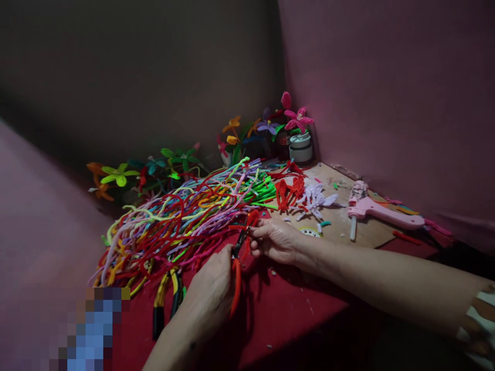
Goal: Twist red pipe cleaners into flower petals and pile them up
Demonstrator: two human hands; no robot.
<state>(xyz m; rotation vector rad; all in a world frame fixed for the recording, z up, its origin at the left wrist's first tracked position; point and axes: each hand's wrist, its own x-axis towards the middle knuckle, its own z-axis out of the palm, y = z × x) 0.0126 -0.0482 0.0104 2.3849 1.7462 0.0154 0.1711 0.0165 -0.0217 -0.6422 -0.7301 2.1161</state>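
Holding curved red-handled pliers [237, 252], fuzzy red strip [252, 218]

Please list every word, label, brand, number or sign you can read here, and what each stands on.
No text is legible.
Yellow-and-black pliers: small marks on one handle may be lettering, too blurred to read.
White disc with a yellow rim: dark marks, too small to tell whether they are print.
Pink glue gun: none readable.
Red-handled pliers in the left hand: none readable.
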